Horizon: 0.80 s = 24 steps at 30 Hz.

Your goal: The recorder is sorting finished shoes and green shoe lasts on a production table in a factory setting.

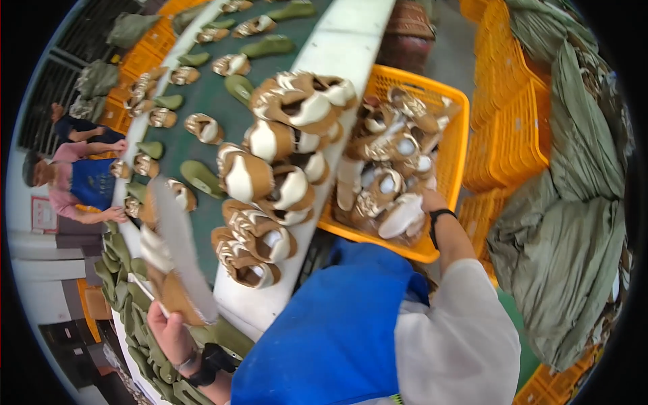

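Observation:
My left hand (174,332) is closed on the heel end of a brown and cream shoe upper (177,293), held up on edge with its long pale underside turned to the right. On my right, an orange crate (466,115) holds a jumble of similar shoe uppers and clear plastic. My right hand (433,200) reaches into it beside a whitish upper (403,216); its fingertips are hidden, so I cannot tell whether it grips. Between my hands, brown and cream uppers (248,174) stand piled on the white edge of the conveyor.
The green conveyor belt (216,125) carries spaced uppers and olive-green shoe lasts (200,177). More lasts (138,324) are heaped at the lower left. Across the belt, a person in a blue apron (94,182) handles uppers. Stacked orange crates (509,128) and a grey-green sheet (574,223) stand right.

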Tool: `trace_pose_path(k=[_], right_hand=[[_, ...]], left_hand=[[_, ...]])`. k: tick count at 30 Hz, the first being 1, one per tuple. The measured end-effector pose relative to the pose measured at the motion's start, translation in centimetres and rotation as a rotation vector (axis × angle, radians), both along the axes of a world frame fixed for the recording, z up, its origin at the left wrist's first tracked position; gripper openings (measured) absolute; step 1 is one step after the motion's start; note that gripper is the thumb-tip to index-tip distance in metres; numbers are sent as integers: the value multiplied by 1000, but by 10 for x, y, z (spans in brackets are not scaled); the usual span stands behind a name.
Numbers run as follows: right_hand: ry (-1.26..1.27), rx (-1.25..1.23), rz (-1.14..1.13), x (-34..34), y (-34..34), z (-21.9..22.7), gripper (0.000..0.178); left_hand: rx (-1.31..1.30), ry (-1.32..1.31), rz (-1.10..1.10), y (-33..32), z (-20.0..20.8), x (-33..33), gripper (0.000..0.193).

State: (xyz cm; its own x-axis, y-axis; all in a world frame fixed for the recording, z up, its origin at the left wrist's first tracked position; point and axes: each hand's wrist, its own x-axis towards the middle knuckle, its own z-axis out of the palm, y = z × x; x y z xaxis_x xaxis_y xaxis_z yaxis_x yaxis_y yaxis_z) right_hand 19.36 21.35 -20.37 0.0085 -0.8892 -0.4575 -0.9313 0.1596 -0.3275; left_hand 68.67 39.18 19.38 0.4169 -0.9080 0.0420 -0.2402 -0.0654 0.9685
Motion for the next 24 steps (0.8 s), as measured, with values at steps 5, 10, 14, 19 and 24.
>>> trace_pose_path(k=[5, 10, 14, 19, 24], right_hand=[[273, 140, 140, 31, -5, -20, 35], [578, 36, 388, 36, -14, -30, 32], [457, 242, 409, 36, -16, -29, 29], [428, 8, 724, 49, -35, 13, 36], [-333, -61, 428, -21, -35, 32, 54]], left_hand=[[161, -33, 129, 20, -19, 15, 42], [-14, 428, 257, 49, -41, 42, 47], [5, 443, 186, 50, -48, 41, 47], [-62, 487, 288, 65, -53, 43, 46], [-266, 164, 580, 99, -126, 88, 50]])
